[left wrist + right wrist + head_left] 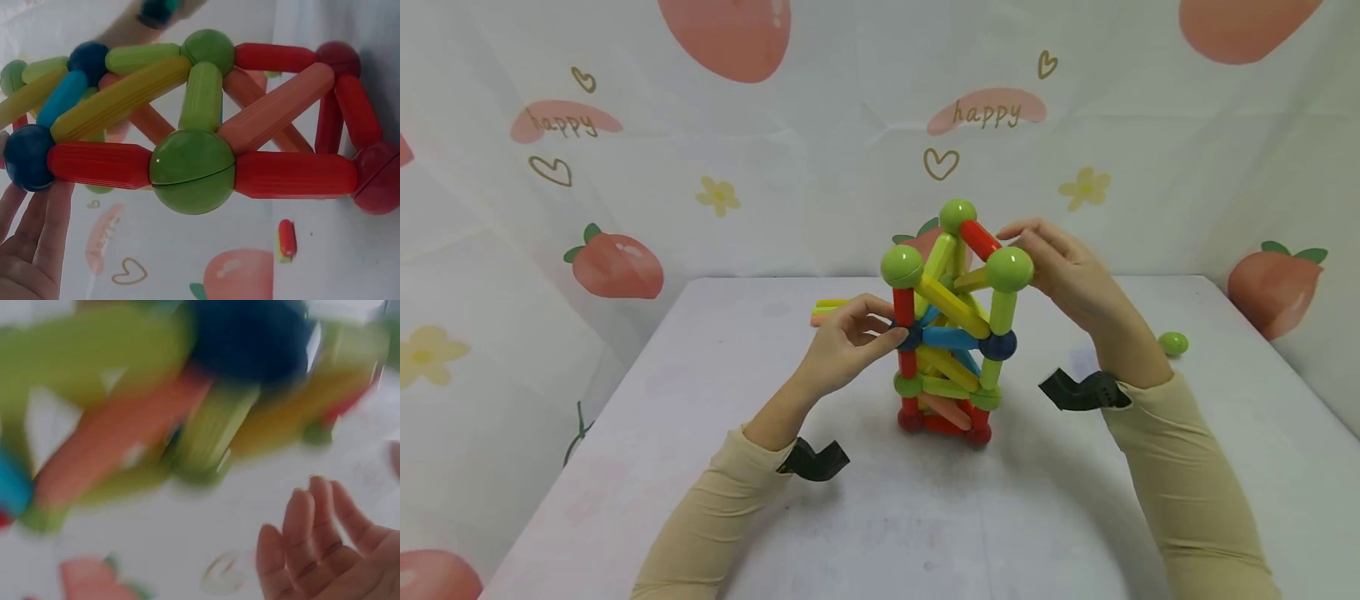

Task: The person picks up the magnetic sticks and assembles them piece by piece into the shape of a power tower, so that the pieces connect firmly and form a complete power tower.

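Observation:
A tall tower of magnetic sticks and balls stands on the table, with red balls at its foot and green ones on top. With thumb and fingers my left hand pinches a dark blue ball halfway up its left side. My right hand is at the upper right, behind the front green ball and near a red stick; that ball partly hides its fingertips. In the right wrist view the right fingers are loosely extended, apart from the blurred tower, and hold nothing.
Several loose sticks lie on the table behind my left hand. A loose green ball sits at the right, beyond my right forearm. A patterned cloth hangs behind the table.

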`<state>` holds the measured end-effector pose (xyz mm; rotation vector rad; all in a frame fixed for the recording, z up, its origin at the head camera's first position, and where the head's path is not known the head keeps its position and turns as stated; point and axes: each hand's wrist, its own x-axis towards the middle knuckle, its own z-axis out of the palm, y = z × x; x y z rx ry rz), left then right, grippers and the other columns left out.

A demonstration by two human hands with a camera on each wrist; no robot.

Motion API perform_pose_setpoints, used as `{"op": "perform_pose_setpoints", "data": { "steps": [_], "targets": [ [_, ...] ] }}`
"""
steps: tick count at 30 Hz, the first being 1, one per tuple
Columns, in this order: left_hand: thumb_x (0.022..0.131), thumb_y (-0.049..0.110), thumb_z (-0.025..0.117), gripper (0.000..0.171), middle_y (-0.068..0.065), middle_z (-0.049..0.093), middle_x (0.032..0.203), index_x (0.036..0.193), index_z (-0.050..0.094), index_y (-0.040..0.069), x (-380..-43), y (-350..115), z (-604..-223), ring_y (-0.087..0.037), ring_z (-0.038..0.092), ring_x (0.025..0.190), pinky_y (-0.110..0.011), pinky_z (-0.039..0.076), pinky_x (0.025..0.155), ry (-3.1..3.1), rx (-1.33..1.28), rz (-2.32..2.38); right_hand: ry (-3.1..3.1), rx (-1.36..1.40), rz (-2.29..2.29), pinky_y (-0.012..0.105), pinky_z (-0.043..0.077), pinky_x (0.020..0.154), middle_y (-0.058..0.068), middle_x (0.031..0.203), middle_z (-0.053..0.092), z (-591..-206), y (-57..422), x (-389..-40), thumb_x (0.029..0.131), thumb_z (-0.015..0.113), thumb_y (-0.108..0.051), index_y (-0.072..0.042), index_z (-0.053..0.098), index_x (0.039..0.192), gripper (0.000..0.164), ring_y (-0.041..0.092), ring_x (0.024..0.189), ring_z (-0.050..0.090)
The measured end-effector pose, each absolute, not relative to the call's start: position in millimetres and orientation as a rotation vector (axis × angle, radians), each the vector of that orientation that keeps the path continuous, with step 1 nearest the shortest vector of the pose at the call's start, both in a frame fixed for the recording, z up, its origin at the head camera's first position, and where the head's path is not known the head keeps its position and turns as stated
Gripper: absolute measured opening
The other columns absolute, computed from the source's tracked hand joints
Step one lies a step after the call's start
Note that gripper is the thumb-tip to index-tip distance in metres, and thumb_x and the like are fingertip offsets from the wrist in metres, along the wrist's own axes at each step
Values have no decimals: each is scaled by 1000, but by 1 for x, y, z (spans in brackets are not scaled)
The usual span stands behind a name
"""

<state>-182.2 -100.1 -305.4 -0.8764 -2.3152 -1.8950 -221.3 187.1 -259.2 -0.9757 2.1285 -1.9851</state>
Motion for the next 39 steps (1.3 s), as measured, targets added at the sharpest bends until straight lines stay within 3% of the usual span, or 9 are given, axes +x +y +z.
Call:
{"op": "perform_pose_setpoints", "data": {
  "steps": [3, 6, 10, 14, 19, 25, 29, 36, 39],
  "targets": [
    [86, 1, 62, 22, -21, 60, 105, 107, 59, -5, -185, -108, -305, -11, 66, 85, -26, 55, 79, -2290, -849, -1892, 2290, -706, -1786, 16, 49, 83, -8, 93, 57, -282, 192, -246, 99, 42, -25, -13, 51, 112, 19, 6, 84, 57],
    [86, 0, 61, 24, -24, 61, 105, 109, 59, -6, -187, -116, -304, -8, 67, 81, -25, 55, 80, -2290, -822, -1879, 2390, -461, -1587, 16, 49, 80, -7, 93, 54, -308, 195, -267, 99, 44, -28, -4, 48, 118, 30, 5, 80, 56],
    [87, 0, 61, 26, -24, 62, 106, 111, 59, -6, -187, -123, -302, -6, 67, 81, -23, 55, 81, -2310, -811, -1881, 2460, -263, -1427, 16, 49, 75, 13, 109, 57, -344, 192, -288, 98, 46, -27, 6, 42, 128, 44, 6, 78, 55],
    [87, 1, 61, 27, -12, 64, 105, 113, 59, -7, -188, -128, -300, -5, 67, 87, -24, 54, 84, -2315, -830, -1886, 2492, -173, -1321, 17, 48, 71, 29, 130, 47, -370, 184, -301, 96, 49, -24, 2, 36, 138, 52, 9, 78, 54],
    [90, 4, 59, 28, 3, 64, 106, 116, 58, -6, -193, -132, -301, -3, 66, 92, -24, 53, 86, -2304, -821, -1861, 2572, -201, -1161, 23, 45, 72, 28, 129, 45, -386, 170, -311, 93, 52, -22, -6, 37, 141, 52, 20, 87, 54],
    [93, 9, 54, 31, -20, 59, 119, 122, 55, -4, -200, -133, -303, -4, 64, 96, -24, 53, 88, -2313, -799, -1839, 2769, -276, -923, 25, 42, 67, 22, 101, 56, -392, 159, -313, 89, 56, -16, -1, 50, 122, 37, 26, 83, 51],
    [95, 13, 52, 34, -20, 56, 124, 125, 53, -3, -203, -129, -303, -16, 64, 104, -32, 53, 90, -2346, -757, -1825, 2831, -307, -821, 24, 39, 64, 18, 91, 59, -391, 160, -311, 87, 58, -16, 3, 55, 110, 29, 24, 78, 51],
    [96, 16, 50, 37, -20, 56, 126, 129, 51, -1, -208, -118, -304, -36, 61, 110, -41, 50, 94, -2356, -705, -1843, 2779, -237, -1089, 24, 44, 70, 27, 113, 56, -368, 175, -305, 92, 53, -22, 4, 54, 118, 37, 31, 94, 56],
    [97, 13, 48, 37, -22, 55, 127, 129, 50, -3, -211, -112, -305, -37, 60, 112, -37, 48, 97, -2324, -724, -1887, 2718, -200, -1386, 20, 46, 75, 23, 119, 53, -338, 181, -297, 95, 50, -28, 4, 50, 126, 44, 22, 93, 58]
  ]
}}
